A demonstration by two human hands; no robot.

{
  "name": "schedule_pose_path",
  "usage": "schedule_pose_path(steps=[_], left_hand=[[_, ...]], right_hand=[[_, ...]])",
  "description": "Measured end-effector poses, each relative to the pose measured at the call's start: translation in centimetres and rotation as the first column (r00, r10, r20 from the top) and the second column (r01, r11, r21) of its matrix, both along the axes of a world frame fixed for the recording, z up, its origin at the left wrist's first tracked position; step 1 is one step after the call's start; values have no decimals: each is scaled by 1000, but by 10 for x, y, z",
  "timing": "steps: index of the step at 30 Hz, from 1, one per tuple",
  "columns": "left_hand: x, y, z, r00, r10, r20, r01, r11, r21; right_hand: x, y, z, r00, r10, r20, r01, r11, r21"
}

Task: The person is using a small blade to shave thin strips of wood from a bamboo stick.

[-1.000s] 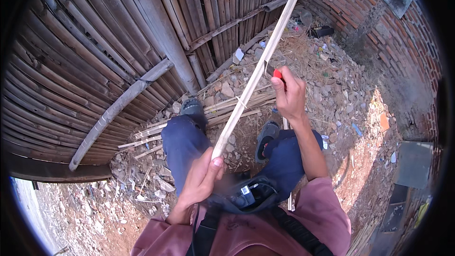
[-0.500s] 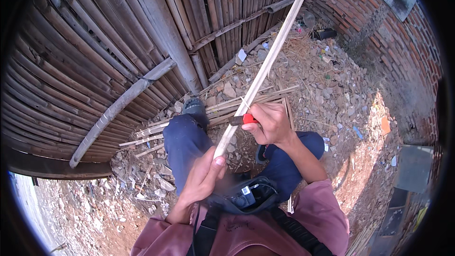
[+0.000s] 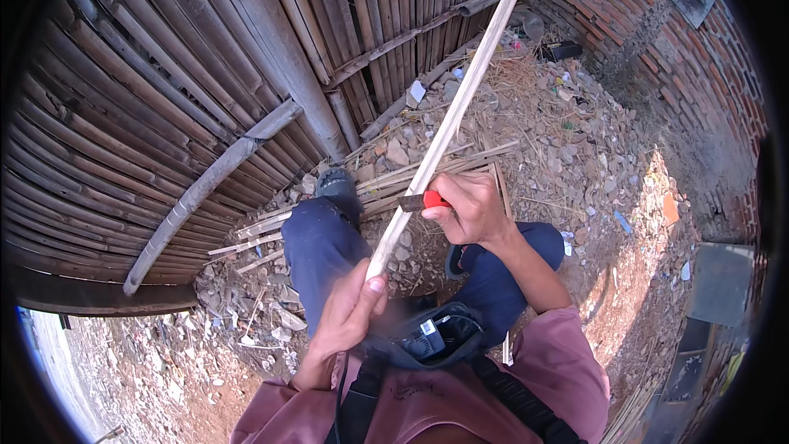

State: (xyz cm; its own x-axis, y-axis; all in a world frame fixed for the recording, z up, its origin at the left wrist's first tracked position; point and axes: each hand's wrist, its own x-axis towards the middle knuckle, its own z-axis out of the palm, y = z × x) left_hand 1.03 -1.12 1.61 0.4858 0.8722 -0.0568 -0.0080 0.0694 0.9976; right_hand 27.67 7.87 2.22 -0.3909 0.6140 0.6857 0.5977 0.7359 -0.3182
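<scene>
A long pale strip of split wood, likely bamboo [image 3: 460, 107], runs from my left hand up past the top edge of the view. My left hand [image 3: 349, 306] is closed round its near end, close to my waist. In my right hand [image 3: 472, 207] is a knife with a red handle [image 3: 434, 199], the fingers wrapped round it. The short, dark, broad blade [image 3: 410, 203] lies across the strip and touches it, a little beyond my left hand. Most of the handle is hidden inside my fist.
Several cut strips [image 3: 386, 189] lie on the rubble [image 3: 567, 148] beyond my feet. A bamboo wall [image 3: 107, 140] rises on the left and a brick wall [image 3: 690, 99] on the right. An open black pouch [image 3: 436, 337] hangs at my waist, between my knees.
The small curl of wood standing at the blade is gone from view. My left hand and the strip have shifted slightly left; the knife stays at nearly the same place.
</scene>
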Motion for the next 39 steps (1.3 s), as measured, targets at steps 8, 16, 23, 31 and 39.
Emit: schedule_pose_path(steps=[8, 16, 23, 31, 39], left_hand=[[0, -1, 0, 1000, 6, 9, -6, 1000, 1], [1, -2, 1, 1000, 9, -4, -9, 1000, 27], [-3, -10, 0, 1000, 7, -18, -7, 1000, -11], [-14, -6, -6, 998, 2, -69, -2, 1000, 11], [-12, -10, -6, 998, -22, -55, 23, 999, 26]], right_hand=[[-5, -4, 1, 999, 29, 33, -29, 1000, 6], [0, 2, 2, 1000, -30, -6, 30, 999, 29], [39, 26, 14, 942, -322, -93, 311, 944, -111], [38, 24, 9, 954, -258, -154, 247, 965, -89], [43, 27, 20, 949, -296, -110, 305, 949, 75]])
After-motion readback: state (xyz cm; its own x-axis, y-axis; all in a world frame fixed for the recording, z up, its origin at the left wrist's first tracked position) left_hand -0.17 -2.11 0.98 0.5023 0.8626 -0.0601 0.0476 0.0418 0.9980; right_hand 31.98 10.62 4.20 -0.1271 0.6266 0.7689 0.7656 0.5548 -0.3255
